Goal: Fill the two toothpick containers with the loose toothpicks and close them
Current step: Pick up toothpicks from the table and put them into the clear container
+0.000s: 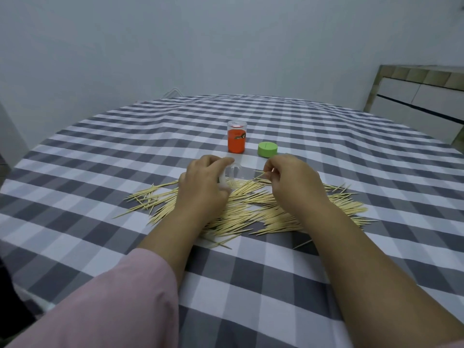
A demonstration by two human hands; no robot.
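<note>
Checked tablecloth [100, 151]: two containers [236, 138], perhaps.

No readable text anywhere; only a small, illegible dark mark on the orange container [236, 139].

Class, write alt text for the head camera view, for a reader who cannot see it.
A person's left hand grips a clear container lying tilted on a checked tablecloth, while the right hand pinches a toothpick at its mouth. Loose toothpicks lie scattered beneath both hands; an orange container and a green lid stand behind.
</note>
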